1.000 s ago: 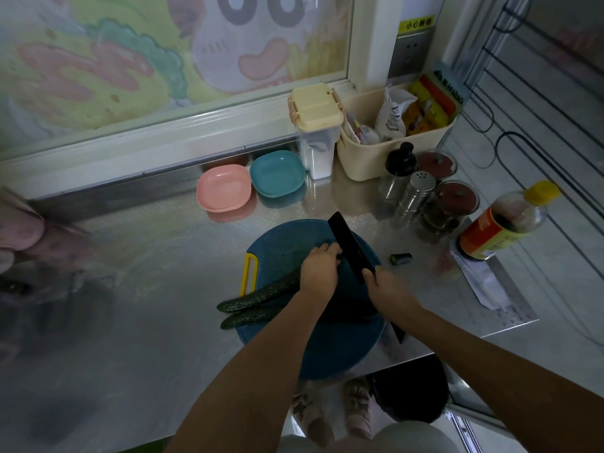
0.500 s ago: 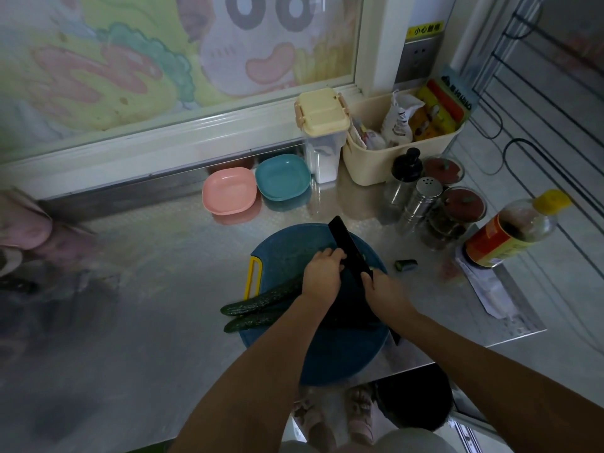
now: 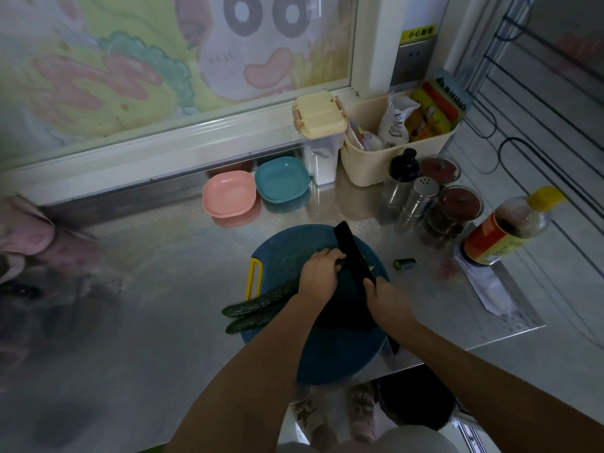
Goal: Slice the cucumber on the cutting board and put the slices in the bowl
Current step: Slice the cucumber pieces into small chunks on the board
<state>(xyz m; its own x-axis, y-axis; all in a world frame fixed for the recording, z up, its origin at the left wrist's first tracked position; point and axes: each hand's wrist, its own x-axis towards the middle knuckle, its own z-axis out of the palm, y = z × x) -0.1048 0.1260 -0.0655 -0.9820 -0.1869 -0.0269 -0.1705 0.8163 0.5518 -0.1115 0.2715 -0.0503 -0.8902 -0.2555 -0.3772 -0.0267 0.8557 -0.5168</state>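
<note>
Two dark green cucumbers (image 3: 258, 305) lie side by side on a round blue cutting board (image 3: 340, 358) with a yellow handle. My left hand (image 3: 318, 276) grips their right part and holds them down. My right hand (image 3: 387, 300) grips the handle of a black-bladed knife (image 3: 351, 251), whose blade stands just right of my left fingers. A pale cut surface shows beside the blade. A cut cucumber end (image 3: 404, 264) lies on the counter right of the board. A pink bowl (image 3: 228, 194) and a teal bowl (image 3: 281, 180) sit at the back.
The steel counter (image 3: 147, 305) ends near the board's front edge. Behind stand a lidded container (image 3: 320, 138), a beige basket (image 3: 369, 165) of packets, shakers and jars (image 3: 456, 207). A sauce bottle (image 3: 503, 230) stands at the right on paper.
The camera view has shifted slightly. Both hands stay on the cucumbers and knife; the blade sits a little lower against the cucumber, with a pale cut face now showing.
</note>
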